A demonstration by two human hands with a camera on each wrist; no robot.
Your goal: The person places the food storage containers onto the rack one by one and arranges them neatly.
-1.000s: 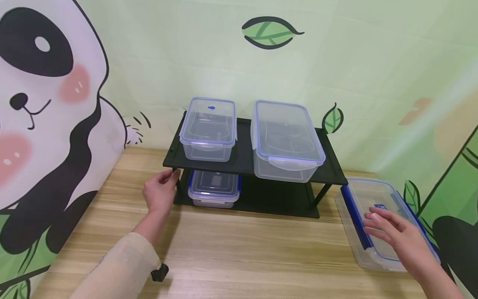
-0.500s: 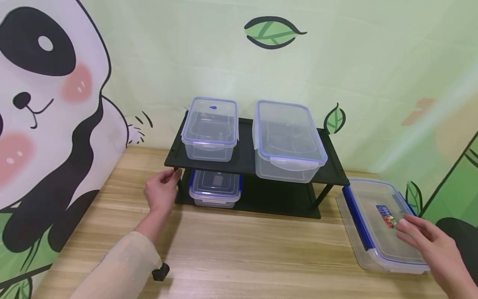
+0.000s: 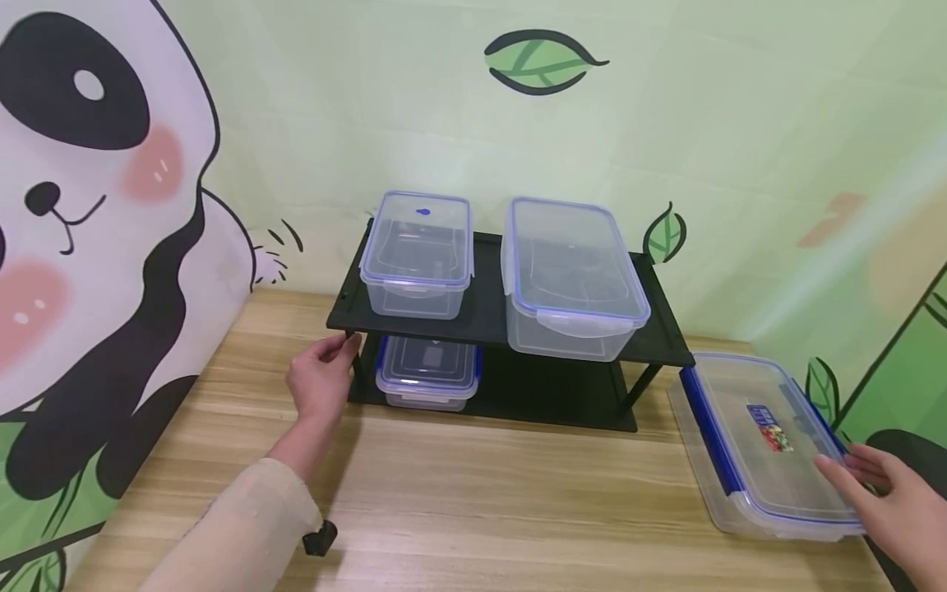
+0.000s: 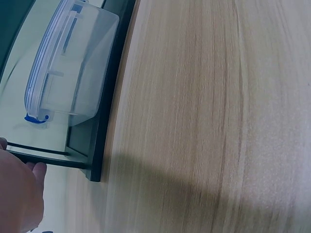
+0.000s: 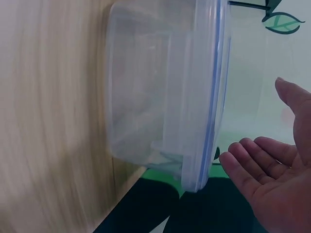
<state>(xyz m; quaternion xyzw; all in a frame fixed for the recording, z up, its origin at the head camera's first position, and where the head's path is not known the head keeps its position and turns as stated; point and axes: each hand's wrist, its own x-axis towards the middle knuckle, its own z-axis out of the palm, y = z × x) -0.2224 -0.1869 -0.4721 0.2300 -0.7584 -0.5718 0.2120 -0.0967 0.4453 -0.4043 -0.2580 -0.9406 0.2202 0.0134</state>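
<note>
My left hand (image 3: 318, 378) pinches the left front post (image 4: 48, 159) of a black two-tier rack (image 3: 562, 390), just under its upper shelf. At the right, my right hand (image 3: 895, 501) reaches beside a large clear food container (image 3: 747, 477) with blue clips and a label on its lid. The thumb hovers over the lid's edge, while the fingers are by its right side, partly hidden. In the right wrist view that hand is spread and appears apart from the container (image 5: 146, 92).
The upper shelf bears two clear lidded containers, a smaller one (image 3: 414, 255) and a larger one (image 3: 573, 271). A flat blue-clipped container (image 3: 427, 374) sits at the left of the lower tier. Behind the wooden table (image 3: 518, 510) hangs a panda-print backdrop (image 3: 414, 99).
My right hand has moved right and down across the large container, from above its lid to its right edge. The left hand has kept its hold on the post.
</note>
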